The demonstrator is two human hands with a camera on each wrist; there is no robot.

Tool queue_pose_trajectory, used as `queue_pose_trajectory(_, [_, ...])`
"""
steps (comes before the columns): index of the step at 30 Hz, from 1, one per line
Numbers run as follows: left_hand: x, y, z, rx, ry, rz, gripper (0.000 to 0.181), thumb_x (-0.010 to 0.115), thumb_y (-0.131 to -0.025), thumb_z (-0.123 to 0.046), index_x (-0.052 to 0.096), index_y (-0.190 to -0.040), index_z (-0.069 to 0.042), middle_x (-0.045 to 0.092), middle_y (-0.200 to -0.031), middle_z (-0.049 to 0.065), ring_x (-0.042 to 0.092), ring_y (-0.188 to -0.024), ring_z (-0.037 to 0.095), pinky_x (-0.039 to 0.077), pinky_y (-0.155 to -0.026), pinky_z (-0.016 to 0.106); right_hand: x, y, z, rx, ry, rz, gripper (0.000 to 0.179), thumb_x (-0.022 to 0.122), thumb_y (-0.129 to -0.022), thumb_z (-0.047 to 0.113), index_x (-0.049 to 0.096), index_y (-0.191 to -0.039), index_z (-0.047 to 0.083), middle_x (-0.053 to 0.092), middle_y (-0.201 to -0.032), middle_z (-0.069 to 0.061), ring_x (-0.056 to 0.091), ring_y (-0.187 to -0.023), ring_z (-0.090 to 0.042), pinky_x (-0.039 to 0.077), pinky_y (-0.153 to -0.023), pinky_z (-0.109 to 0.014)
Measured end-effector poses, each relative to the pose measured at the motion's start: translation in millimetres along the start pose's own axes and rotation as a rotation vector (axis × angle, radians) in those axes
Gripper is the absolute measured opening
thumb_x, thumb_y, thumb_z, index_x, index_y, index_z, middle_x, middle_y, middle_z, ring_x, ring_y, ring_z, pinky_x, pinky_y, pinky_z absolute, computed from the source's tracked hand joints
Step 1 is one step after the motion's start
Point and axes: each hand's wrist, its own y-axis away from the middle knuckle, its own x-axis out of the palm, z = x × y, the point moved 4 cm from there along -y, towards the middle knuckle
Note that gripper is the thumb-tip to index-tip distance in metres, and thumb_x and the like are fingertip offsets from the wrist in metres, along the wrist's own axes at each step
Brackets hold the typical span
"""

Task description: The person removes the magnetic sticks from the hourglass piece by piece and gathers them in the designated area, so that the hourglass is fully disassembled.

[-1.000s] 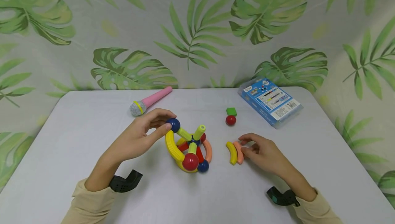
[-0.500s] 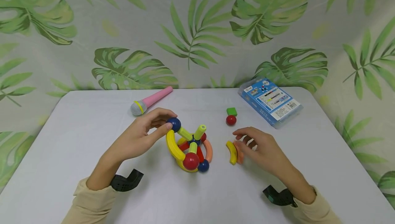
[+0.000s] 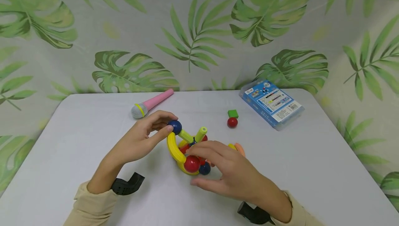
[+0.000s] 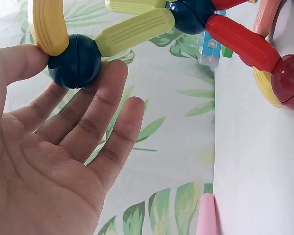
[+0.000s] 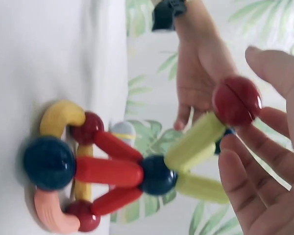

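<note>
A magnetic ball-and-rod toy structure stands on the table in the head view, with red rods, lime rods and curved yellow pieces joined by balls. My left hand (image 3: 144, 138) pinches its upper blue ball (image 3: 175, 127) between thumb and fingers; a curved yellow rod (image 3: 175, 150) and a lime rod (image 4: 137, 32) meet there. My right hand (image 3: 232, 172) reaches over the near side, thumb and fingers spread around a red ball (image 5: 236, 100) that tops another lime rod (image 5: 196, 141). In the right wrist view the thumb stands apart from that ball. The right hand covers part of the structure's right side.
Behind my right hand, a loose curved yellow rod (image 3: 232, 146) and a salmon one (image 3: 240, 148) lie partly hidden. Farther back are a red ball (image 3: 232, 122), a green block (image 3: 232, 114), a blue boxed set (image 3: 272, 103) and a pink toy microphone (image 3: 156, 101).
My right hand has left the loose curved rods and moved left to the structure's near red ball, its fingers spreading. The left hand keeps its hold on the blue ball.
</note>
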Motion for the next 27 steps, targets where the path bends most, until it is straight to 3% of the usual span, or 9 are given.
queue_pose_trajectory(3, [0.4,0.1,0.5,0.004,-0.004,-0.002,0.029,0.059,-0.106,-0.019,0.059,-0.134,-0.011,0.066,-0.124,0.002,0.068,-0.113,0.016,0.054,-0.1,0.029,6,-3.6,4,0.002,0.047,-0.007,0.054,0.083,-0.089,0.036,0.063,-0.136,0.021,0.064,-0.133,0.009,0.06,-0.12,-0.008,0.054,-0.098,-0.022])
queue_pose_trajectory(9, [0.7,-0.4,0.5,0.005,-0.005,-0.001,0.028,0.059,-0.107,-0.019,0.059,-0.134,-0.012,0.066,-0.125,0.002,0.068,-0.114,0.016,0.055,-0.1,0.031,5,-3.5,2,0.0,0.045,-0.054,0.048,0.086,-0.086,0.024,0.067,-0.13,0.018,0.071,-0.123,0.006,0.064,-0.107,-0.01,0.057,-0.091,-0.022])
queue_pose_trajectory(15, [0.3,-0.6,0.7,0.007,-0.004,0.005,0.028,0.058,-0.107,-0.019,0.059,-0.134,-0.011,0.066,-0.125,0.003,0.068,-0.114,0.017,0.054,-0.101,0.033,2,-1.8,0,0.007,0.027,-0.078,0.05,0.087,-0.085,0.018,0.066,-0.13,0.014,0.069,-0.124,0.002,0.066,-0.11,-0.011,0.056,-0.091,-0.019])
queue_pose_trajectory(23, [-0.6,0.0,0.3,-0.001,-0.015,-0.008,0.028,0.058,-0.107,-0.021,0.059,-0.134,-0.013,0.066,-0.126,0.001,0.068,-0.115,0.016,0.054,-0.101,0.031,-1,-2.7,-3,-0.015,0.024,-0.13,0.045,0.086,-0.086,0.019,0.065,-0.125,0.012,0.068,-0.119,-0.001,0.067,-0.105,-0.014,0.056,-0.081,-0.014])
queue_pose_trajectory(27, [0.0,-0.1,-0.3,-0.011,-0.006,-0.005,0.029,0.059,-0.107,-0.022,0.059,-0.134,-0.014,0.066,-0.125,0.0,0.068,-0.115,0.015,0.054,-0.1,0.031,-3,-2.6,-4,-0.004,0.029,-0.144,0.049,0.089,-0.082,0.013,0.064,-0.123,0.012,0.066,-0.12,-0.002,0.066,-0.108,-0.015,0.056,-0.086,-0.016])
